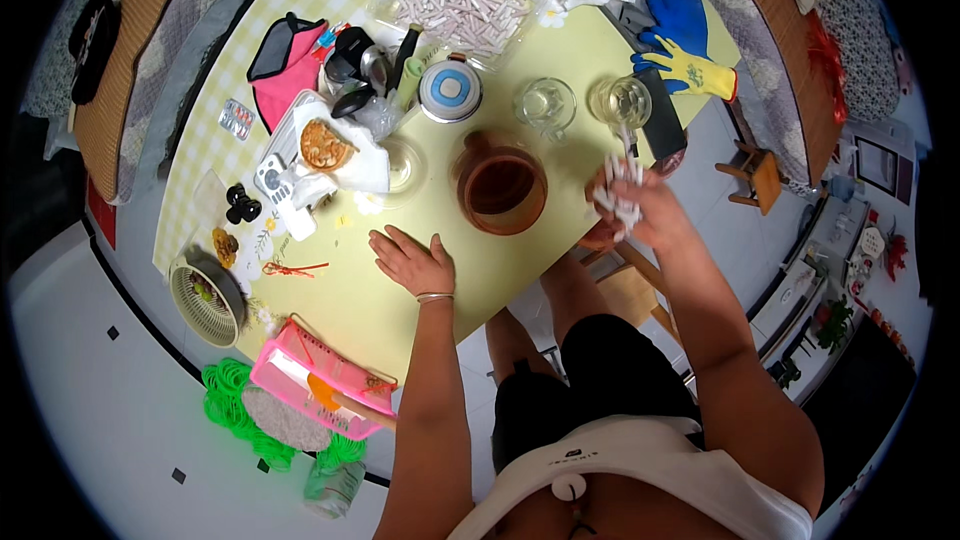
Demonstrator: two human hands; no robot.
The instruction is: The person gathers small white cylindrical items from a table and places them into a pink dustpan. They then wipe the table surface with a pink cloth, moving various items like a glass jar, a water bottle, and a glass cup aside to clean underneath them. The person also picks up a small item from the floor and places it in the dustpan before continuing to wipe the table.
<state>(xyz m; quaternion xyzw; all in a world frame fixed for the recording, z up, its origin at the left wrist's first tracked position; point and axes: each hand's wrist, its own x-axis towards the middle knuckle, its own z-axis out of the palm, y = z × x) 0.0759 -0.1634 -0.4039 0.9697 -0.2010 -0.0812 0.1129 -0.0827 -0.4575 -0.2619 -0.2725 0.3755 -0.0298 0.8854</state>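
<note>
My left hand (413, 261) lies flat on the yellow tablecloth with its fingers apart and nothing in it. A bunch of short whitish sticks (619, 202) is gripped in my right hand (655, 208), at the table's near right edge. Under that hand a reddish-brown thing (600, 237) shows only in part; its kind is hidden. Between my hands stands a brown clay pot (500, 190) with a handle, its inside dark. Many similar sticks (465, 5) lie heaped in a clear plastic tray at the far side.
Beyond the pot are a glass mug (547, 105), another glass (622, 100) and a round tin (450, 92). Work gloves (690, 70) lie far right. A flatbread (325, 146), a white remote (285, 196) and a pink basket (325, 380) are on the left. A wooden stool (635, 295) stands below the edge.
</note>
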